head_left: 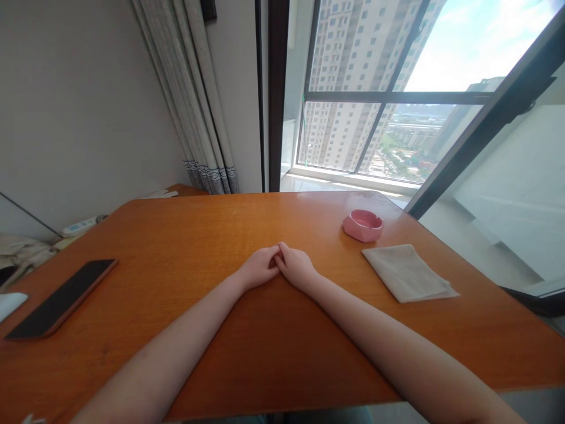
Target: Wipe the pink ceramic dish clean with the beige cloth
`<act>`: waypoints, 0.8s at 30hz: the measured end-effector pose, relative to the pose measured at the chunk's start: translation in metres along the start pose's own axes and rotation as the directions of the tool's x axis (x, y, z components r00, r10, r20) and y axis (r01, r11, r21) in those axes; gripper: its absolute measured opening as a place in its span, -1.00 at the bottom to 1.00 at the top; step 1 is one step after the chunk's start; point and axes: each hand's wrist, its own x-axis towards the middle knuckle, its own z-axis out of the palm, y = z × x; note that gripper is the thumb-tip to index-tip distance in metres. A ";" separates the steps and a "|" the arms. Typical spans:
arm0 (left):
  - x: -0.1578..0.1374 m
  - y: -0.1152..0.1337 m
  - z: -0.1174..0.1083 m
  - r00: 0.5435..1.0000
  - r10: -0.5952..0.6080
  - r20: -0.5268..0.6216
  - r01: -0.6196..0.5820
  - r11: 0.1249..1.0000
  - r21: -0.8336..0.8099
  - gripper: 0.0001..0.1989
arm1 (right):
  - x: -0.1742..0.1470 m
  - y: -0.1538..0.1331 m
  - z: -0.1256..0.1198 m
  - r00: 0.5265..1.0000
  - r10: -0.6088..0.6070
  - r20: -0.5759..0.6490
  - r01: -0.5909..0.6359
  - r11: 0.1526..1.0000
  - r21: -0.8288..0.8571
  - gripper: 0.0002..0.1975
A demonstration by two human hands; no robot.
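My left hand (260, 267) and my right hand (296, 265) meet over the middle of the wooden table (212, 229). Their curled fingers touch and partly overlap at the tips, and no object shows between them. The undersides of both hands are hidden. To the right of my right hand lies a folded beige-grey cloth (406, 274). Behind that cloth stands a pink ashtray (362, 226) with faceted sides and a notched rim. Off to the left of my left hand rests a long flat slab (64, 299) with a black top and a reddish-brown edge. Neither hand touches these things.
A white item (11, 304) sits at the table's left edge, cut off by the frame. Beyond that side are a power strip (82, 225) and crumpled fabric (22, 253). Past the far edge hang grey curtains (189, 100), beside a large window (353, 135).
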 end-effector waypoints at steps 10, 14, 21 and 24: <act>0.002 0.001 -0.001 0.999 0.036 0.019 -0.037 0.998 0.049 -0.93 | -0.002 0.012 -0.003 0.997 -0.066 0.034 0.068 0.996 -0.055 -0.84; 0.002 0.001 0.000 0.999 0.036 0.028 -0.037 0.998 0.051 -0.93 | -0.003 0.011 0.000 0.996 -0.080 0.026 0.081 0.995 -0.051 -0.85; 0.001 0.003 -0.003 0.999 0.004 0.049 -0.006 1.000 0.028 -0.88 | -0.004 0.034 -0.048 0.988 -0.027 -0.149 -0.011 0.968 -0.251 -0.63; 0.001 0.003 -0.005 0.997 0.005 0.081 -0.007 1.000 0.023 -0.85 | -0.007 0.077 -0.086 0.862 0.126 -0.492 -0.289 0.918 -0.271 -0.65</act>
